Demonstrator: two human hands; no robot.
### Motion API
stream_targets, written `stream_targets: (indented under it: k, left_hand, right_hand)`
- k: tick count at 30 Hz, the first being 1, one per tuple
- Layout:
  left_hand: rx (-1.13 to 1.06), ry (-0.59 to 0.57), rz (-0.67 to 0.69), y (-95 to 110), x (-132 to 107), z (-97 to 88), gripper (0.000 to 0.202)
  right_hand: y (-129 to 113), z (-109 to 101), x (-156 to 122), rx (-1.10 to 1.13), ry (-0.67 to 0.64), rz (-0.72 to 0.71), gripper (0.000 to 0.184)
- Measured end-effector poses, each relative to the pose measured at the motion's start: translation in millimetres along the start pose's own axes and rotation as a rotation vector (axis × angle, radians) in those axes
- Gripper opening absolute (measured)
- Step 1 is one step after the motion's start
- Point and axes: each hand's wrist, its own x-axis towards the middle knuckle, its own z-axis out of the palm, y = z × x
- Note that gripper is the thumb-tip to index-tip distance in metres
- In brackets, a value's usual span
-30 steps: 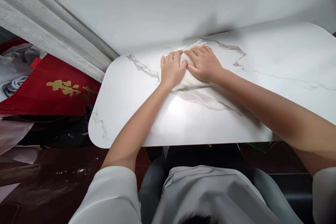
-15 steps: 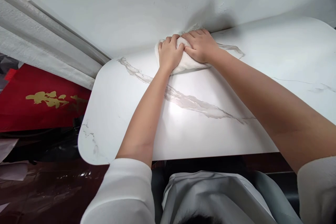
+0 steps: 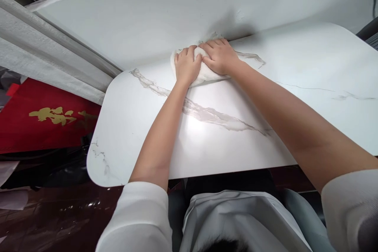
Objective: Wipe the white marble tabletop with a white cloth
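Near the back edge of the white marble-patterned table [image 3: 141, 134], a folded white cloth [image 3: 208, 74] lies flat under both my hands. My left hand [image 3: 186, 65] grips its left part from above, fingers curved over the far side. Just right of it and a little farther back, my right hand [image 3: 220, 56] holds the cloth's right part, its fingers close together. The two thumbs almost meet over the middle of the cloth. Part of the cloth is hidden beneath the palms.
A pale wall panel [image 3: 141, 19] rises directly behind the table. Grey-white ridged material [image 3: 50, 57] runs along the left. Below it hangs a red cloth or bag [image 3: 44, 134] with gold writing. Dark reflective floor [image 3: 65, 220] shows at lower left.
The view has shifted slightly, showing more at the right edge. Both hands stay on the cloth, with little visible movement over the table.
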Motion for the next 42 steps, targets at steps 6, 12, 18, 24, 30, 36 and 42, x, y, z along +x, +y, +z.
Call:
stream_targets:
  k: [6, 12, 18, 24, 30, 36, 42]
  left_hand:
    - [0.064, -0.017, -0.019, 16, -37, -7.7, 0.040]
    - [0.095, -0.050, -0.015, 38, -98, -22.1, 0.042]
    - [0.129, -0.096, 0.014, 60, -163, -31.7, 0.046]
    - [0.138, -0.143, 0.091, 78, -208, -37.4, 0.048]
    - [0.121, -0.192, 0.136, 94, -229, -40.7, 0.050]
    - [0.084, -0.215, 0.132, 97, -226, -40.0, 0.051]
    - [0.069, -0.202, 0.148, 96, -206, -32.5, 0.048]
  right_hand:
    - [-12, -6, -36, -0.046, -0.011, -0.023, 0.058]
    - [-28, -19, -89, -0.068, -0.014, -0.098, 0.055]
    - [-44, -36, -155, -0.132, -0.011, -0.228, 0.058]
    - [-61, -51, -206, -0.161, 0.015, -0.205, 0.060]
    - [-66, -62, -235, -0.153, 0.023, -0.157, 0.061]
    - [-79, -66, -239, -0.109, -0.031, 0.018, 0.061]
    - [-66, -50, -224, -0.048, 0.019, 0.105, 0.058]
